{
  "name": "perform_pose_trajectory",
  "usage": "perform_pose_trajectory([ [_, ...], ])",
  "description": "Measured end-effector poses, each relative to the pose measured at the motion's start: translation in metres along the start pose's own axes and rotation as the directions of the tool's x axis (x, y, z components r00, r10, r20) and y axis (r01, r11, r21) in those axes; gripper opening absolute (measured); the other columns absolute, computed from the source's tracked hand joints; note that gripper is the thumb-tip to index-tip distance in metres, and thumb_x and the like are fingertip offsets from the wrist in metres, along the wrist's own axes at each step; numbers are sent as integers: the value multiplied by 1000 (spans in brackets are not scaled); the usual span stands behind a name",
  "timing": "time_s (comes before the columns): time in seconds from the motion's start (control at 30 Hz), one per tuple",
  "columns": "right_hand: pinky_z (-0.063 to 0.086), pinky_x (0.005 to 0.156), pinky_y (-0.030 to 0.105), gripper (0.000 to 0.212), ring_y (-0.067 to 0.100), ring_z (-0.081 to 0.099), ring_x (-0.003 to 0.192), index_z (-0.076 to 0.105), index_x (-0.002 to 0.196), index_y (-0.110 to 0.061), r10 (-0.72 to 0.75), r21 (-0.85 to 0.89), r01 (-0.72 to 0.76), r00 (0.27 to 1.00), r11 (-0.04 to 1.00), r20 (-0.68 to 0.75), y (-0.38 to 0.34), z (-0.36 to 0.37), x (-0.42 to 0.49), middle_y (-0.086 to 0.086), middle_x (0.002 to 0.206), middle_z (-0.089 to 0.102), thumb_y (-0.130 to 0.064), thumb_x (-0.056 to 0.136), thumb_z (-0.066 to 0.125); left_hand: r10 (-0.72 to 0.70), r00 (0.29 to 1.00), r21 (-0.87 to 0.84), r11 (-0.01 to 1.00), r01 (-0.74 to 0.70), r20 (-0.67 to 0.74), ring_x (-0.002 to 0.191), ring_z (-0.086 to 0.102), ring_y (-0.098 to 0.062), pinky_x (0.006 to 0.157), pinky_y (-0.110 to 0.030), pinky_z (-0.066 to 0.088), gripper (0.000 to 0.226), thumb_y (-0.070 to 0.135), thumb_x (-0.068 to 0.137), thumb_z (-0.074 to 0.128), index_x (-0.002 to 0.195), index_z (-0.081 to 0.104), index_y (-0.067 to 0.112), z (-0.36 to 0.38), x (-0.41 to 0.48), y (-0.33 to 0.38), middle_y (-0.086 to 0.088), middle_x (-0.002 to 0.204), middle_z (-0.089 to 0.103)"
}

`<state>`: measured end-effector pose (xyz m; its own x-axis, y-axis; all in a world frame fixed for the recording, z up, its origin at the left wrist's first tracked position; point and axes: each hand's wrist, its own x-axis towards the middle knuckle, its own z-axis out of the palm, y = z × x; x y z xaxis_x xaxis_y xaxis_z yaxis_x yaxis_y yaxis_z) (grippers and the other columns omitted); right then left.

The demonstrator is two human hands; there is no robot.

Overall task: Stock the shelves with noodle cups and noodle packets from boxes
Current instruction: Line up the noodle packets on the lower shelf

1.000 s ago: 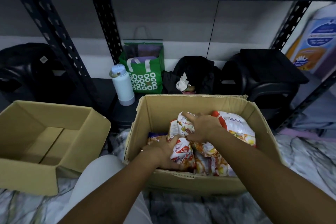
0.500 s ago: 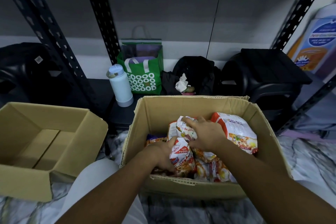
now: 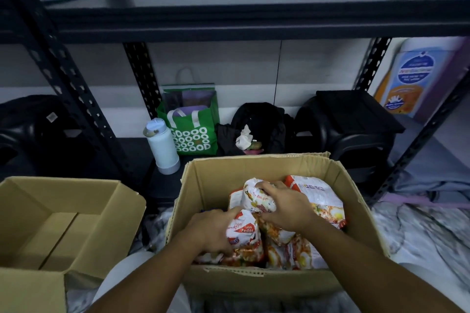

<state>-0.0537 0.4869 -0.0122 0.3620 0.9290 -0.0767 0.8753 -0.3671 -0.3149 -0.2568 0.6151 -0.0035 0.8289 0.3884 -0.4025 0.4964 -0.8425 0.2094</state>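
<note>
Grips full: left hand [image 3: 211, 231] holds red packet [image 3: 244, 235] pointing away, right hand [image 3: 287, 208] white packet [image 3: 255, 201] crosswise.

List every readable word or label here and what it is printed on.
"GOOOO OOOOO OOOOO OOOOD": green tote bag.
"Lebih Pedas": red-and-white noodle packet gripped by the left hand.
Too blurred to read: white noodle packet in the right hand, large noodle packet beside it, blue-and-orange poster.

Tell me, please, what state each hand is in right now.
Left hand: gripping the red-and-white noodle packet in the box.
Right hand: gripping the white noodle packet.
</note>
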Motion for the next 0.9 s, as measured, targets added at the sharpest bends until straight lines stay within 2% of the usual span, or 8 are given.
perform_pose_trajectory([
  [0.1,50,80,34,75,17,60,112,35,139,-53,18,173,-6,997,985,-69,1,-30,-10,-8,130,56,-59,73,72,19,1000,-34,999,-19,-2,118,57,-23,89,-35,51,109,55,70,85,157,21,41,-47,-13,-3,2,140,57],
  [0.2,48,86,30,74,9,56,116,43,137,-51,8,262,32,989,965,-150,1,-76,-23,-15,130,58,-54,72,80,85,996,-53,995,-85,10,103,59,-13,84,-34,54,96,56,62,90,141,39,40,-99,-26,-2,15,118,62],
  [0.27,46,84,25,75,7,56,115,42,138,-50,-38,197,73,984,978,-174,1,-115,-29,-18,128,58,-56,74,80,129,992,-6,992,-129,-6,96,58,-8,79,-30,51,91,56,62,91,136,40,42,-135,-35,4,23,106,56],
  [0.4,53,87,38,76,8,60,104,37,135,-58,-132,86,149,976,985,-175,-4,-202,-41,-22,121,59,-61,70,76,161,985,91,984,-155,-61,90,61,-7,80,-29,54,81,54,64,92,128,44,38,-205,-58,12,22,99,60],
  [0.5,55,83,34,71,0,62,95,40,126,-64,-171,84,189,968,978,-183,-13,-262,-49,-26,110,62,-54,70,82,185,975,175,971,-162,-124,94,64,-5,83,-31,57,75,55,63,91,121,46,43,-258,-74,19,21,106,66],
  [0.6,55,79,28,70,-2,64,89,42,128,-60,-205,65,223,956,973,-209,-24,-309,-53,-24,105,63,-47,74,85,201,965,220,962,-162,-170,94,64,-4,82,-27,57,74,53,65,91,121,45,45,-314,-91,35,22,106,66],
  [0.8,51,73,17,72,-3,66,89,44,126,-65,-253,4,266,922,964,-292,-44,-400,-50,-23,105,66,-41,73,87,253,926,251,950,-184,-280,87,67,4,74,-18,54,70,50,63,94,118,52,49,-409,-121,61,26,99,70],
  [0.9,50,74,13,72,-7,63,91,43,130,-61,-289,-60,285,901,957,-325,-57,-444,-51,-23,105,65,-36,77,87,255,909,250,952,-177,-329,88,70,2,73,-16,56,62,44,68,94,114,53,48,-446,-130,68,22,105,71],
])
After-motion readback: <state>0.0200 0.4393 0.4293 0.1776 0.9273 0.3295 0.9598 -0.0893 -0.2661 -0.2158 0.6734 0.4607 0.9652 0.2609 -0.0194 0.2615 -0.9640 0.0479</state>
